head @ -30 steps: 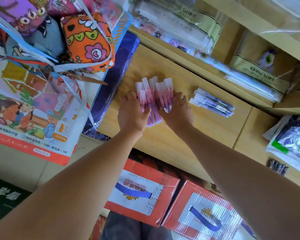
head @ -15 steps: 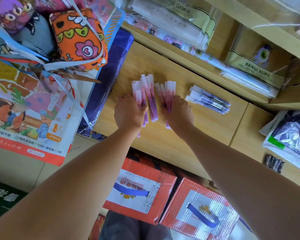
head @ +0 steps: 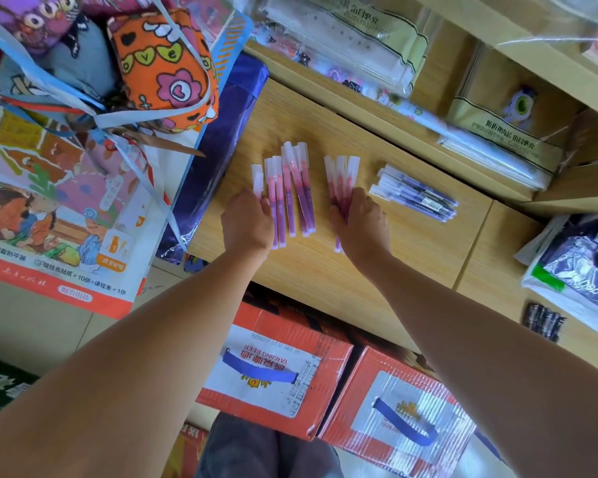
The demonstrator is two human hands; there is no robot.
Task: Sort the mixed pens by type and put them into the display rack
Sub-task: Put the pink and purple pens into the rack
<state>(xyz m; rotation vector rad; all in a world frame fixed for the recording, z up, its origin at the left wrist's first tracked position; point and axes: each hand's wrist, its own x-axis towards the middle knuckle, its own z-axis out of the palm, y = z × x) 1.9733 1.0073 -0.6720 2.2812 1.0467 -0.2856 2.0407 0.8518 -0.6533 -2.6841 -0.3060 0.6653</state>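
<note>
The left hand lies knuckles-up on the wooden counter, covering the lower ends of the leftmost pink-and-purple pens. Whether its fingers press or pinch them cannot be told. The rest of that group fans out just beside it, clear caps pointing away. Set apart, three more pink pens run under the right hand, with one tail poking out below the palm; its hold is likewise hidden. Near it lies a pile of dark purple pens.
</note>
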